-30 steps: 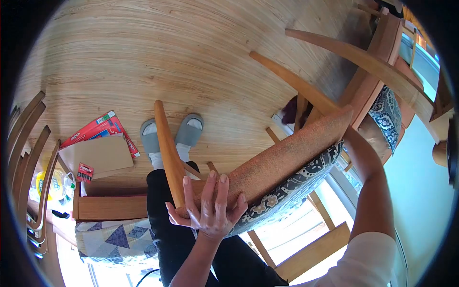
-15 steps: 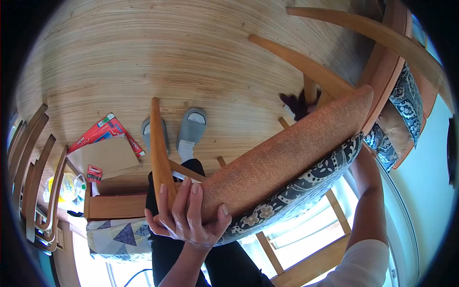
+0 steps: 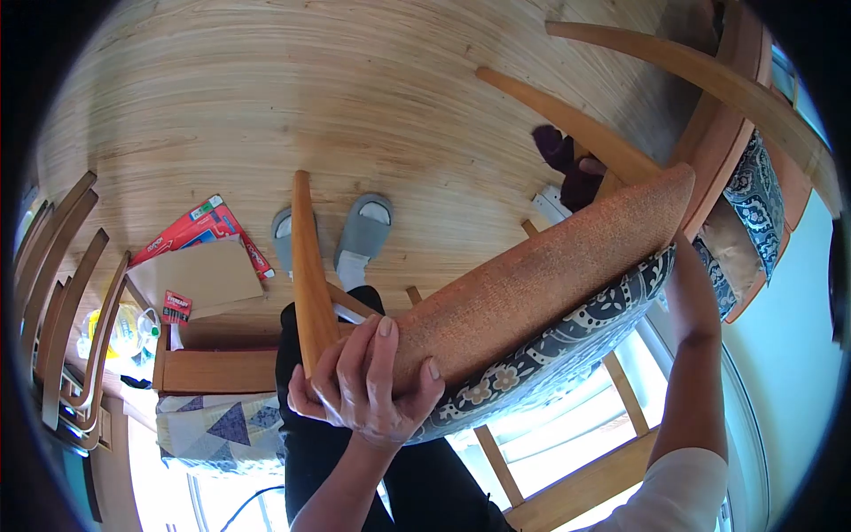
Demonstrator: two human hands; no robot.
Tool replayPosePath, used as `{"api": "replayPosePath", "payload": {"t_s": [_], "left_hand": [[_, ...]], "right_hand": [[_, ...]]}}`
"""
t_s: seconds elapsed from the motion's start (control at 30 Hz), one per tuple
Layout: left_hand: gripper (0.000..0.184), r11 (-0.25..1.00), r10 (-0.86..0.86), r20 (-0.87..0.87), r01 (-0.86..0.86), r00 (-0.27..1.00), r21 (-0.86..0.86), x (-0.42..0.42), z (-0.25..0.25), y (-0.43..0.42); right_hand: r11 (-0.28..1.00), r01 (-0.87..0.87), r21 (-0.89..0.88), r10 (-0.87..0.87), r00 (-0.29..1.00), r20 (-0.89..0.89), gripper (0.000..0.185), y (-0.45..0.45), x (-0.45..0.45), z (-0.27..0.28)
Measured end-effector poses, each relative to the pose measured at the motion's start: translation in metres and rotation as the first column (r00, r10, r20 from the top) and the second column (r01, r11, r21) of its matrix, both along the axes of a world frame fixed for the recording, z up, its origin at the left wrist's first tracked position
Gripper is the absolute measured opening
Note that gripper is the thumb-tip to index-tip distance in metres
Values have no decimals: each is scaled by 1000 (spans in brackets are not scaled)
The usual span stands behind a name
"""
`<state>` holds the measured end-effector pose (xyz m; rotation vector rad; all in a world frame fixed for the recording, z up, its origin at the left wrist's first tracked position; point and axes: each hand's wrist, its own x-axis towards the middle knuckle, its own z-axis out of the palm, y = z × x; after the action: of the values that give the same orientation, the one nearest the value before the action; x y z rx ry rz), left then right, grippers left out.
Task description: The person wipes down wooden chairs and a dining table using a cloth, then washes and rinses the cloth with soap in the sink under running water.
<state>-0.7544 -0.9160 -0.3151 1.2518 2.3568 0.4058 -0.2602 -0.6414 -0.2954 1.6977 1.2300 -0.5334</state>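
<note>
A wooden chair with a woven orange-brown seat (image 3: pixel 550 275) and a dark floral cushion (image 3: pixel 567 346) is tipped in front of me, its legs pointing outward. My left hand (image 3: pixel 368 381) has its fingers wrapped round the seat's near corner, beside a wooden leg (image 3: pixel 310 266). Beyond the seat, my right arm reaches behind the chair. Part of my right hand (image 3: pixel 592 166) shows past the seat, against a dark maroon cloth (image 3: pixel 581 188) beside the far leg. The seat and chair frame hide most of that hand.
Red boxes (image 3: pixel 191 232), a brown cardboard piece (image 3: pixel 199 279) and a small red packet (image 3: pixel 176 307) lie left. Curved wooden slats (image 3: pixel 75 310) stand at far left, near a quilted cover (image 3: pixel 222 430). An orange sofa (image 3: pixel 722 142) with patterned cushions (image 3: pixel 753 208) is right. Slippered feet (image 3: pixel 363 232) rest on the floor.
My left hand has wrapped its fingers further round the seat corner. The maroon cloth has moved up and right past the seat, and part of my right hand now shows beside it.
</note>
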Motion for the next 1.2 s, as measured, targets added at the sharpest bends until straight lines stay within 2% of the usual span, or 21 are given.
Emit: {"api": "replayPosePath", "payload": {"t_s": [0.13, 0.23, 0.33, 0.4, 0.43, 0.5, 0.57, 0.6, 0.63, 0.67, 0.7, 0.77, 0.8, 0.83, 0.9, 0.93, 1.0, 1.03, 1.07, 1.13, 1.2], "left_hand": [[35, 1000, -3, 26, 3, 1000, -2, -4, 4, 5], [32, 999, 35, 100, -35, 994, -4, -4, 9, 13], [33, 994, 73, 149, -84, 986, 75, 5, 4, 24], [34, 992, 36, 201, -59, 979, 107, 10, 3, 33], [34, 991, 49, 198, -73, 979, 111, 11, 1, 37], [34, 981, 51, 363, -116, 930, 158, 15, 5, 44], [32, 949, 52, 471, -191, 881, 251, 14, 10, 39], [31, 908, 22, 566, -253, 824, 333, 12, 11, 34], [45, 854, 21, 633, -343, 774, 391, 11, 15, 25], [45, 849, 43, 629, -360, 777, 386, 8, 18, 14], [55, 855, 212, 565, -431, 798, 288, 5, 26, 0], [85, 863, 404, 508, -502, 761, 65, -4, 29, -26], [85, 857, 413, 511, -511, 754, 63, 0, 25, -35], [84, 842, 425, 626, -539, 654, -8, 6, 18, -44], [85, 807, 402, 853, -568, 331, -160, 12, 12, -53], [85, 799, 406, 852, -580, 330, -156, 12, 10, -56], [86, 808, 383, 877, -566, 291, -165, 13, 8, -63], [84, 800, 366, 913, -562, 180, -210, 8, 9, -66], [84, 794, 372, 911, -569, 180, -212, 6, 7, -69], [91, 860, 240, 895, -510, 376, -16, 4, 2, -74], [90, 860, 222, 914, -510, 340, -19, 1, -3, -81]], "right_hand": [[971, -210, 112, 225, 965, -134, 36, 35, -20, -62], [777, -463, 426, 596, 759, -262, 36, 86, -51, -107], [641, -209, 739, 610, 723, -325, 37, 112, -141, -79], [537, 101, 837, 532, 730, -429, 38, 100, -259, -32], [536, 96, 839, 543, 721, -430, 38, 95, -302, -23], [812, 380, 443, 251, 457, -853, 40, 81, -369, -7], [982, 146, 122, 34, 493, -870, 45, 59, -433, -12], [996, 6, 84, 66, 574, -816, 48, 50, -450, -34], [998, -29, -63, -27, 677, -735, 49, 19, -479, -48], [936, -107, -334, -119, 799, -590, 50, -10, -511, -54], [787, -181, -589, -202, 828, -523, 59, -34, -521, -72], [526, -37, -850, -209, 963, -172, 72, -94, -538, -81], [499, -169, -850, -208, 929, -306, 72, -127, -514, -109], [514, -339, -788, 5, 920, -392, 67, -143, -525, -119], [641, -316, -700, -21, 903, -428, 55, -168, -519, -155], [637, -329, -697, -8, 901, -433, 55, -176, -525, -168], [661, -579, -477, 254, 771, -584, 41, -193, -541, -193], [558, -684, -470, 405, 719, -565, 35, -201, -552, -213], [438, -768, -467, 544, 640, -542, 29, -207, -563, -240], [113, -910, -399, 753, 341, -562, 21, -222, -569, -309], [138, -924, -357, 779, 324, -537, 22, -228, -569, -338]]}}
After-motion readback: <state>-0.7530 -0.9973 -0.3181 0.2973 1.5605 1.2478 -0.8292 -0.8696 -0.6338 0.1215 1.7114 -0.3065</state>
